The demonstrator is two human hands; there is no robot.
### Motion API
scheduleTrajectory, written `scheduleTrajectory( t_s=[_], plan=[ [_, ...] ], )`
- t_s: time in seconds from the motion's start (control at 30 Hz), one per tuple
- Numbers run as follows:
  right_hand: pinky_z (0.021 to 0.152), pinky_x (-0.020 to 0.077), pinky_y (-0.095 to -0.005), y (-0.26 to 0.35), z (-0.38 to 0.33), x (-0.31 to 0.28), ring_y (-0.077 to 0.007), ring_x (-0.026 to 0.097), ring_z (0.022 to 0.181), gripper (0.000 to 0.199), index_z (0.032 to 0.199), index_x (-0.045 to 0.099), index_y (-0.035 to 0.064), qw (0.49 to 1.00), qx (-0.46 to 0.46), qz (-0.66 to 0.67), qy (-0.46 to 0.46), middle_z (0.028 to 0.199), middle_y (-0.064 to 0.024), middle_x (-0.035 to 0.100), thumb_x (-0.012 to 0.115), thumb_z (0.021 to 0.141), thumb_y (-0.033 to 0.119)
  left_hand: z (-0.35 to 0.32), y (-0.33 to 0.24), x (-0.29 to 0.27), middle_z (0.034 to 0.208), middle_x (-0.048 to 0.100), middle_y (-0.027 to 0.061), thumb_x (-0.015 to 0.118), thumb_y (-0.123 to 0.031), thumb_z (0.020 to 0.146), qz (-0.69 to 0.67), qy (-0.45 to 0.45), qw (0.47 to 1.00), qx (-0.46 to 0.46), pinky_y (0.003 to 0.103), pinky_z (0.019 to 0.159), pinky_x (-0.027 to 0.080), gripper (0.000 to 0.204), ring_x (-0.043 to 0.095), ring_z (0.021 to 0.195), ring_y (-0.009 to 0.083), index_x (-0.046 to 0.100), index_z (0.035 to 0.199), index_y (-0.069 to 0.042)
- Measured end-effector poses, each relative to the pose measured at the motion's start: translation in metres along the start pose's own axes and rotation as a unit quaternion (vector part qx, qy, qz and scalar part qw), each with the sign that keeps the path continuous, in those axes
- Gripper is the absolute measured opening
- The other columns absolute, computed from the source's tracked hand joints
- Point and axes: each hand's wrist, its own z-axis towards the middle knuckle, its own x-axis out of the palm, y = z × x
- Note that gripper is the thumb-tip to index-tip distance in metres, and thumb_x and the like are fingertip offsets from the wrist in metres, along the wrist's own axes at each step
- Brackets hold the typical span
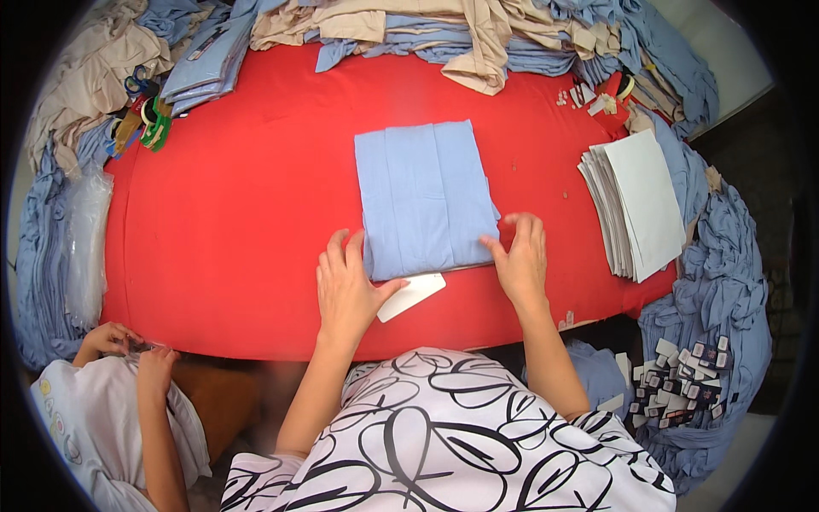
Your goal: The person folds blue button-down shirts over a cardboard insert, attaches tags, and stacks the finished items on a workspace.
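A light blue garment [426, 196], folded into a neat rectangle, lies flat on the red-covered table [230, 230] before me. Under its near edge a white card [412, 295] sticks out at a slant. My left hand [348, 286] is at the garment's near left corner, fingers spread, the thumb reaching to the card. At the near right corner is my right hand [519, 256], its fingers curved and apart, the thumb tip at the cloth's edge. Neither hand is closed around anything.
A stack of white sheets [640, 205] lies to the right. Tags [682, 380] are heaped on blue cloth at lower right. Garment piles [401, 38] line the far edge. Tape rolls [155, 124] and clear plastic bags [88, 247] are at left. A co-worker's hands [128, 350] are at the near left edge.
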Motion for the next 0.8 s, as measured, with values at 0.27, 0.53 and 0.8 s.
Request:
scheduleTrajectory(
  t_s=[0.27, 0.53, 0.8],
  plan=[
    [0.119, 0.0075, -0.0622, 0.048, 0.123, 0.092, -0.0307, 0.019, 0.151, 0.063, 0.149, 0.042, 0.0156, 0.964, -0.205, -0.142, 0.090, 0.159, -0.0095, 0.032, 0.045, 0.099, 0.052, 0.030, -0.027, 0.086, 0.150, 0.044, 0.0078, 0.062, -0.043, 0.091, 0.066, 0.086, 0.947, 0.302, 0.060, 0.115, 0.024, 0.062, 0.029, 0.145, 0.0327, 0.047, 0.145, -0.016],
    [0.118, 0.0163, -0.0546, 0.018, 0.125, 0.091, -0.0299, 0.027, 0.147, 0.045, 0.140, 0.053, 0.0134, 0.983, -0.182, 0.021, 0.013, 0.152, -0.0099, 0.042, 0.052, 0.099, 0.033, 0.031, -0.018, 0.073, 0.153, 0.042, 0.0078, 0.068, -0.038, 0.089, -0.072, 0.106, 0.953, 0.275, 0.059, 0.117, 0.023, 0.068, 0.030, 0.145, 0.0334, 0.044, 0.147, -0.013],
    [0.072, 0.0506, -0.0284, 0.019, 0.008, 0.068, -0.0158, 0.061, 0.084, 0.020, 0.107, 0.069, 0.0006, 0.948, -0.060, 0.309, 0.048, 0.099, -0.0088, 0.065, 0.059, 0.090, -0.004, 0.052, 0.007, 0.063, 0.149, 0.048, 0.0061, 0.084, -0.029, 0.073, -0.112, 0.099, 0.971, 0.185, 0.054, 0.118, 0.023, 0.096, 0.034, 0.142, 0.0330, 0.033, 0.149, -0.003]
  ],
)
